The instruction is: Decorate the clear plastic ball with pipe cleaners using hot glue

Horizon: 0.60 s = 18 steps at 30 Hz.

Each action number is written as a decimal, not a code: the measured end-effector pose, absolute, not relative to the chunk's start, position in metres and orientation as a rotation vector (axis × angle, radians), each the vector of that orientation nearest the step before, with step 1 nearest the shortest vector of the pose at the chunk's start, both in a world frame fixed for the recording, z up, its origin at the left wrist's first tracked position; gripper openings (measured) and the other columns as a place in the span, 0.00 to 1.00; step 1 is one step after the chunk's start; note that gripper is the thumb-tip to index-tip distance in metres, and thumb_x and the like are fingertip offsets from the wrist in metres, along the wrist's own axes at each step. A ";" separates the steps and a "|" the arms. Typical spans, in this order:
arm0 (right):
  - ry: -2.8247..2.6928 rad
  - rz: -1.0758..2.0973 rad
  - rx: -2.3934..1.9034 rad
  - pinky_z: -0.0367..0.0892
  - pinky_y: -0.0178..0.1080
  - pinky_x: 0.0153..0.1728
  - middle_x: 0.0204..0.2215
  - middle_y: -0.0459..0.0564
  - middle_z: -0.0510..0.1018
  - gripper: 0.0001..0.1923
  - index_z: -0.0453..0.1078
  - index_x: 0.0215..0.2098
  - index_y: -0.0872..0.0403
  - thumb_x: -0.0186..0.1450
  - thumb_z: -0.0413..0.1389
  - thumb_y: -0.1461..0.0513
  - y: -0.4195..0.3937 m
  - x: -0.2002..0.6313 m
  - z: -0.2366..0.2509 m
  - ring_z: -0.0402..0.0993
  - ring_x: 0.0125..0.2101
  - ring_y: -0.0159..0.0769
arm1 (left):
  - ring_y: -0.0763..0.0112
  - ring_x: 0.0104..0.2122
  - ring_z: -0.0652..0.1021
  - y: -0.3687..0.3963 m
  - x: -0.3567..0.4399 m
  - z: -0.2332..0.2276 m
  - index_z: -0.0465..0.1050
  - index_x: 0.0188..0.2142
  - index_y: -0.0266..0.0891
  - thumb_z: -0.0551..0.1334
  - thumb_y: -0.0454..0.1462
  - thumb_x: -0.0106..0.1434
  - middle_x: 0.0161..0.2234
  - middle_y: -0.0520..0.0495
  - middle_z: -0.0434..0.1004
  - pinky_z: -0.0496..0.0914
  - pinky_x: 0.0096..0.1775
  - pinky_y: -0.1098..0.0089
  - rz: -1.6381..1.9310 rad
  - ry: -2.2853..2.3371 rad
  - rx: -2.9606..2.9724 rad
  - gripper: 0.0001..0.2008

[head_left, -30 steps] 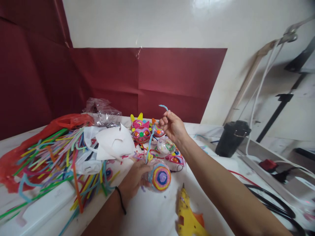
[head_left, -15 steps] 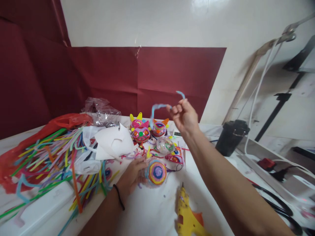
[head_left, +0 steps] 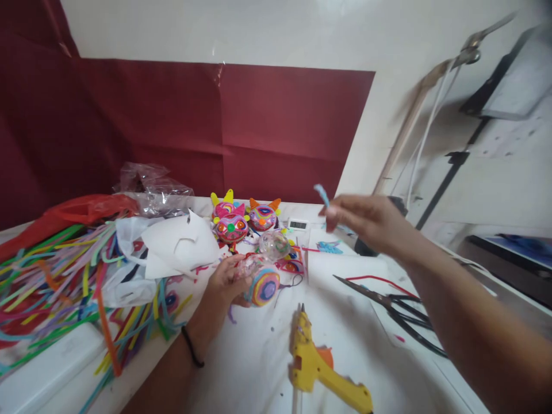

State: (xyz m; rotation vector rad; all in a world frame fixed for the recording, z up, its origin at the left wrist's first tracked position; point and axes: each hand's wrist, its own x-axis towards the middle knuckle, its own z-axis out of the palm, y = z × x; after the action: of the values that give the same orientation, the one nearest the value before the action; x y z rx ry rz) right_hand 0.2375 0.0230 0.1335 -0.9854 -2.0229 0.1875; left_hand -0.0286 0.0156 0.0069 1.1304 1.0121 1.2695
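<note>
A yellow glue gun (head_left: 319, 368) lies on the white table (head_left: 259, 368) near black scissors (head_left: 388, 305) — coloured strips (head_left: 64, 276) heap at left, finished decorated faces (head_left: 241, 221) and crumpled clear plastic (head_left: 150, 187) behind.

A white bench (head_left: 267, 368) stands against a glossy white wall (head_left: 267, 29). Creased dark red paper (head_left: 259, 121) covers the wall's lower part behind the bench, wrapping around its left corner.

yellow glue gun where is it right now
In the head view the yellow glue gun lies on the white table at bottom centre, nozzle pointing away, below the spiral-patterned ball in the left hand, left of the scissors.
</note>
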 end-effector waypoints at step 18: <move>-2.408 -0.284 -1.876 0.62 0.42 0.34 0.32 0.58 0.77 0.15 0.72 0.33 0.57 0.62 0.48 0.77 -0.081 0.260 0.009 0.72 0.35 0.46 | 0.71 0.26 0.78 0.000 0.006 0.007 0.73 0.34 0.41 0.70 0.33 0.49 0.29 0.54 0.77 0.76 0.22 0.74 1.275 1.016 1.096 0.12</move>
State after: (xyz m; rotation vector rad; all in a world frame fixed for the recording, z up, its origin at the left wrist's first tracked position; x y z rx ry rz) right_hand 0.2597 -0.0806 0.0086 -1.8763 -2.4080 -0.2839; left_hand 0.0056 0.0001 0.0067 1.0961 1.0157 1.2752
